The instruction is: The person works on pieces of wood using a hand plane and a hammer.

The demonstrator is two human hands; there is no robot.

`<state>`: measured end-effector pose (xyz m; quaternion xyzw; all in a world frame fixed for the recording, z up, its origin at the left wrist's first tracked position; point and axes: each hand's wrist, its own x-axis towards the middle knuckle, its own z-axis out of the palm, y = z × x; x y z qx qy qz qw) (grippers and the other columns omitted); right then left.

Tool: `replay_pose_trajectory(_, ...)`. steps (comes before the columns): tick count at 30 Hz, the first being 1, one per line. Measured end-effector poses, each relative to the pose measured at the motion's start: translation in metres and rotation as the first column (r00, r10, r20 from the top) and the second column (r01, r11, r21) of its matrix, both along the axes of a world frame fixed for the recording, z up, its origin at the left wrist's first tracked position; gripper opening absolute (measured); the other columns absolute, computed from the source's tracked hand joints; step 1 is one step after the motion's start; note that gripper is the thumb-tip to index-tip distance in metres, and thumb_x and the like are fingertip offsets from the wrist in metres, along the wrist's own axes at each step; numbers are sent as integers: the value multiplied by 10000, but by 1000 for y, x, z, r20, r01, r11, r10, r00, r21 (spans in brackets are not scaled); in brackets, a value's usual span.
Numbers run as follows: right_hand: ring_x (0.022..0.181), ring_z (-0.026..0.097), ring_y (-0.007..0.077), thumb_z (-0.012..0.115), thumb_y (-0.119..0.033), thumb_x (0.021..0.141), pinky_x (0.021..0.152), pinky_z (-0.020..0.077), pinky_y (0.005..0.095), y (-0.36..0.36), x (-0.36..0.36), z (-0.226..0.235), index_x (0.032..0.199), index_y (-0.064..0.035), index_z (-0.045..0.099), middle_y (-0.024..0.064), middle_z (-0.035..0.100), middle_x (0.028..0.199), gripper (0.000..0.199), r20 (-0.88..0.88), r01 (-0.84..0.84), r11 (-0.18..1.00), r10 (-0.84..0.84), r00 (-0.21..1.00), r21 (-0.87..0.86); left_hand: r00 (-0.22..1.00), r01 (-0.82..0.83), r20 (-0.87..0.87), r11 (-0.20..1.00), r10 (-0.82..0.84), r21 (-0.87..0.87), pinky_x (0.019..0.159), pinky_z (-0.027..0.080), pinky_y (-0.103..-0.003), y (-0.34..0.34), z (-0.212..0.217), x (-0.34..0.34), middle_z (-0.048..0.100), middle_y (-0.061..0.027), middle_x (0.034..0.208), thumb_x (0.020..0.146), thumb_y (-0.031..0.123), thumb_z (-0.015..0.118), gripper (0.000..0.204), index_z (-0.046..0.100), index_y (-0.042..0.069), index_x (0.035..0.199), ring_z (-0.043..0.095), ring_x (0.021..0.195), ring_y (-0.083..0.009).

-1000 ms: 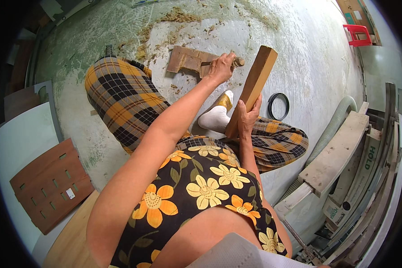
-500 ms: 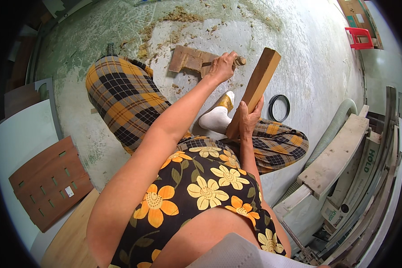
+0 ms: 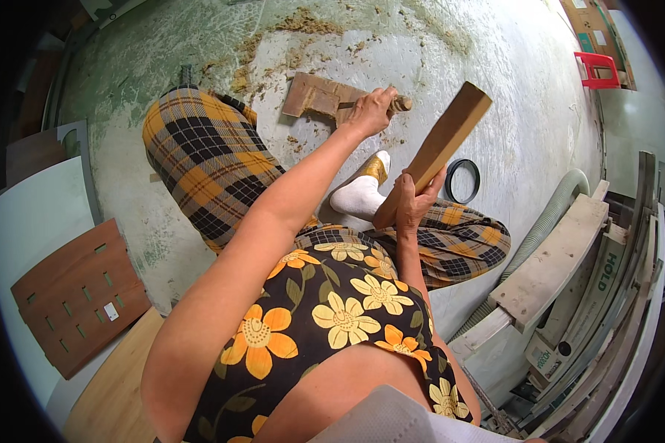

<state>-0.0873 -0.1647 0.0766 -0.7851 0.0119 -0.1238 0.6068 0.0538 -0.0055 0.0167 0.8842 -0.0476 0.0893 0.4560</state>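
My left hand (image 3: 369, 113) is closed around what looks like a chisel (image 3: 401, 104); its round wooden handle end sticks out on the right, and a thin dark shaft points left. Under and beside that hand, a notched brown wooden board (image 3: 301, 96) lies on the floor, its right part hidden. In my right hand (image 3: 419, 203) is a thick rectangular wooden block (image 3: 451, 133), gripped near its lower end and slanting up to the right. The block's bottom end rests by my folded right leg, close to my white-socked foot (image 3: 356, 198).
Wood shavings (image 3: 308, 22) litter the floor beyond the board. A black ring (image 3: 462, 181) lies right of the block. Long rails and a grey hose (image 3: 550, 221) stand on the right, a red stool (image 3: 597, 70) far right. A slotted brown panel (image 3: 81, 295) leans at left.
The wooden block in my right hand has turned and tilted further to the right, its upper end swinging outward. The left hand keeps its hold, shifting barely.
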Motion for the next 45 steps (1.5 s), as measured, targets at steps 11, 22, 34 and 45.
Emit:
replay_pose_trajectory(11, 1147, 563, 264, 665, -113, 832, 1015, 431, 360, 16, -4, 12, 1504, -8, 291, 170, 556, 1280, 776, -205, -135, 990, 125, 971, -36, 999, 27, 26, 999, -29, 44, 806, 534, -488, -2, 0, -6, 654, -177, 1044, 815, 47, 662, 392, 566, 113, 1190, 655, 950, -405)
replay_pose_trajectory(22, 1127, 556, 305, 683, -152, 846, 1019, 425, 376, 19, -3, 6, 1491, -5, 301, 190, 540, 1288, 763, -209, -49, 981, 10, 978, -186, 997, 71, -10, 995, -70, 67, 834, 536, -481, -5, -5, -6, 649, -194, 1075, 813, 33, 659, 433, 562, 105, 1229, 649, 972, -415)
replay_pose_trajectory(34, 1074, 583, 283, 684, -211, 856, 963, 470, 385, 20, -6, 6, 1493, -7, 291, 169, 552, 1268, 776, -206, -34, 975, -12, 979, -221, 996, 72, 48, 994, -76, 83, 852, 533, -476, -13, -18, -5, 654, -196, 1072, 797, -4, 625, 437, 587, 66, 1226, 651, 983, -395)
replay_pose_trajectory(45, 1189, 541, 296, 686, -175, 836, 1039, 416, 393, 2, -2, 5, 1503, -2, 277, 205, 520, 1324, 801, -106, 69, 994, -78, 991, -80, 997, 74, -41, 992, -70, 99, 878, 526, -470, -14, -2, -4, 653, -187, 1102, 816, 14, 644, 432, 584, 66, 1241, 649, 1009, -389)
